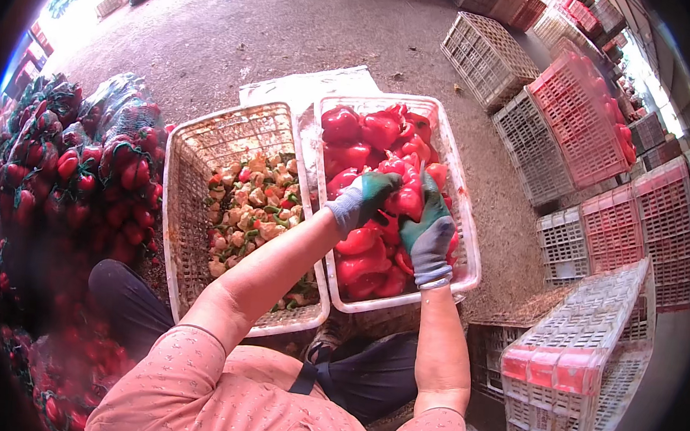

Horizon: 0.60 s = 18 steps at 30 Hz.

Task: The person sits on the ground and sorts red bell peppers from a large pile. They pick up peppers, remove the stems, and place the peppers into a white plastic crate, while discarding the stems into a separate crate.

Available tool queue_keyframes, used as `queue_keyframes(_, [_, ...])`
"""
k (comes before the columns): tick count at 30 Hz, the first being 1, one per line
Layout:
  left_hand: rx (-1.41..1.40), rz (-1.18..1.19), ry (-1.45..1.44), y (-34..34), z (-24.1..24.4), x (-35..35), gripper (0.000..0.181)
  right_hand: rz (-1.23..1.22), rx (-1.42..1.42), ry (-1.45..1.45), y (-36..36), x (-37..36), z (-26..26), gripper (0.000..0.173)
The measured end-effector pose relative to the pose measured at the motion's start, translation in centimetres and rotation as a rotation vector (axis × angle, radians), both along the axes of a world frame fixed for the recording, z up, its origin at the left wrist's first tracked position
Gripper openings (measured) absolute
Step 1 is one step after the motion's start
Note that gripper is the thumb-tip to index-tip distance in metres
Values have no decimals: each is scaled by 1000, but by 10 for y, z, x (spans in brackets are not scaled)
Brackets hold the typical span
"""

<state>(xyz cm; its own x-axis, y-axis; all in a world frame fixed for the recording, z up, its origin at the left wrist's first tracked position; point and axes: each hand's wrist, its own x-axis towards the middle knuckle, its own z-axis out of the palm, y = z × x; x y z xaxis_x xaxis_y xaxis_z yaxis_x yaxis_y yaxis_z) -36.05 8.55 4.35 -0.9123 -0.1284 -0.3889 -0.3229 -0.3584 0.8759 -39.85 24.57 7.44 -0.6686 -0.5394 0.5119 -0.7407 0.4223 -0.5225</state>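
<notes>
Both of my hands wear grey knit gloves with green coating, over a white plastic crate [470, 247] of red bell peppers [362, 267]. My right hand [430, 226] is closed around a red bell pepper [406, 200] from its right side. My left hand [367, 196] is at the pepper's upper left, its fingers bent inward; whether they pinch something is hidden. To the left, touching or nearly so, stands a stained white crate [170, 216] holding pepper cores [257, 195] with pale seeds and green stems.
Mesh sacks of red peppers [134, 173] are piled at my left. Plastic crates [491, 58] stand on the floor at the right, one red crate [582, 117] heaped with peppers. A tipped crate [575, 330] is at lower right. A white sheet [311, 86] lies beyond the two near crates.
</notes>
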Motion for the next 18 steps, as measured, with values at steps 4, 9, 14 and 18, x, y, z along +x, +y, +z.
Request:
queue_keyframes(4, [-262, -95, 332, -10, -17, 3, 35, -3, -84, -209, 5, -10, -11, 80])
queue_keyframes(9, [-97, -64, 153, 19, 17, 9, 31, -51, -183, -388, 23, -29, -30, 76])
queue_keyframes(14, [-135, -169, 106, 33, 50, 16, 32, -74, -265, -549, 63, -33, 4, 60])
queue_keyframes(18, [70, -216, 178, 36, 68, 38, 39, -177, -425, -629, 122, -34, 15, 47])
